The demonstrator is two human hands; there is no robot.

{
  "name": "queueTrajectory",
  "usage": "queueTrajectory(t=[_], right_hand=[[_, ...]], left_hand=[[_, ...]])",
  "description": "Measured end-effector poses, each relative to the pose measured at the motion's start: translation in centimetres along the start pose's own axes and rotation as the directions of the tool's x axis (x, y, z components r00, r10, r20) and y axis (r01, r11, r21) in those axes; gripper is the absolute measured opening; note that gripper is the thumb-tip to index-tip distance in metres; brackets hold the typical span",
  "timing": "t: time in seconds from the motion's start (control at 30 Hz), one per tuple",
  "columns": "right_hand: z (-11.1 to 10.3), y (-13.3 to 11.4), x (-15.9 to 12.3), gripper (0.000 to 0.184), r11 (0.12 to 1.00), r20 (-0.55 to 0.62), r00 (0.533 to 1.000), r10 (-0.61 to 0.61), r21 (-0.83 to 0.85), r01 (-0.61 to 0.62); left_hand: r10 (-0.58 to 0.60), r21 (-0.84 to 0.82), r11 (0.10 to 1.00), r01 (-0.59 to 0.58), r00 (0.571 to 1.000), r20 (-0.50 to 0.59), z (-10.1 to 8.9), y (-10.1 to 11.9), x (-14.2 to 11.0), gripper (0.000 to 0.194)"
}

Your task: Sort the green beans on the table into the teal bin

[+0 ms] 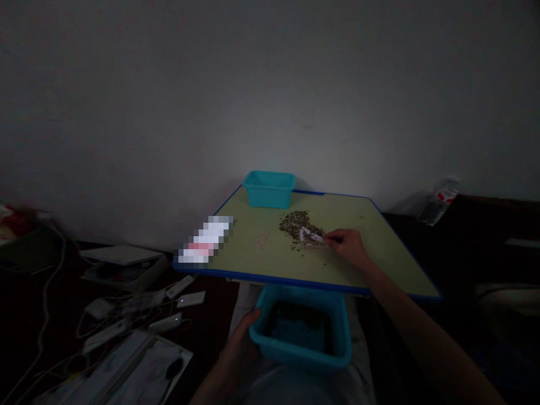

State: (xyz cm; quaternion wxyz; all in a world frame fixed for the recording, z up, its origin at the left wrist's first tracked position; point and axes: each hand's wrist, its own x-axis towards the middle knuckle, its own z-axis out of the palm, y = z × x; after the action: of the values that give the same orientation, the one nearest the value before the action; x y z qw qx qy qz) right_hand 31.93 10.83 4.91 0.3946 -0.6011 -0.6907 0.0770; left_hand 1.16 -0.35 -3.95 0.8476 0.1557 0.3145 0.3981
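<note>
At the middle of the head view, our right hand (348, 246) rests over the greenish board (337, 267), with thumb and fingertips brought together, pinching the edge of a pale piece (316, 238), which seems partly transparent. The light is weak, so we cannot tell its full shape. It lies against the near side of a heap of dark grains (293, 222), and we judge it is pinched by its end so that the fingers do not cover the grains. A little to the left, near the centre of the frame, a small scatter of pale grains (262, 242) lies apart from the heap, which makes the two easy to distinguish.

At the bottom centre, our left hand (244, 337) is clamped on the left rim of the lower blue tub (301, 357), its thumb over the edge. The tub sits on the lap, just below the board's near edge, and probably the grip keeps it level. Something dark is inside; we cannot say what.

Above the centre, another blue tub (270, 197) stands at the board's far edge, perhaps to leave the working surface free. Toward the left, a pixelated bright panel (205, 242) covers the board's corner.
</note>
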Motion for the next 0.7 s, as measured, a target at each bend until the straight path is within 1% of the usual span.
queueTrajectory(t=[0.1, 0.2, 0.3, 0.5, 0.63, 0.7], right_hand=[[0.16, -0.14, -0.05, 0.016, 1.000, 0.014, 1.000, -0.020, -0.019, 0.021], [0.22, -0.36, -0.10, 0.017, 0.999, 0.024, 0.999, -0.035, -0.037, 0.035], [0.27, -0.50, -0.12, 0.017, 0.997, 0.024, 0.999, -0.047, -0.057, 0.049], [0.65, -0.25, -0.13, 0.016, 0.995, 0.033, 0.996, -0.081, -0.057, 0.083], [0.84, -0.22, -0.12, 0.016, 0.991, 0.028, 0.994, -0.107, -0.077, 0.109], [0.85, -0.31, -0.11, 0.016, 0.989, 0.029, 0.993, -0.115, -0.088, 0.117]], left_hand=[[0.011, 0.001, 1.000, -0.011, 1.000, -0.003, 0.15, 0.08, -0.13, 0.038], [0.049, 0.024, 0.999, -0.049, 0.999, 0.023, 0.22, 0.08, -0.07, 0.038], [0.049, 0.046, 0.998, -0.051, 0.998, 0.048, 0.26, 0.00, -0.09, 0.039], [0.021, 0.023, 1.000, -0.021, 1.000, -0.006, 0.22, -0.20, -0.19, 0.036], [0.017, -0.008, 1.000, -0.016, 1.000, 0.016, 0.17, -0.23, -0.06, 0.037], [0.013, -0.020, 1.000, -0.013, 1.000, -0.011, 0.29, -0.19, -0.10, 0.038]])
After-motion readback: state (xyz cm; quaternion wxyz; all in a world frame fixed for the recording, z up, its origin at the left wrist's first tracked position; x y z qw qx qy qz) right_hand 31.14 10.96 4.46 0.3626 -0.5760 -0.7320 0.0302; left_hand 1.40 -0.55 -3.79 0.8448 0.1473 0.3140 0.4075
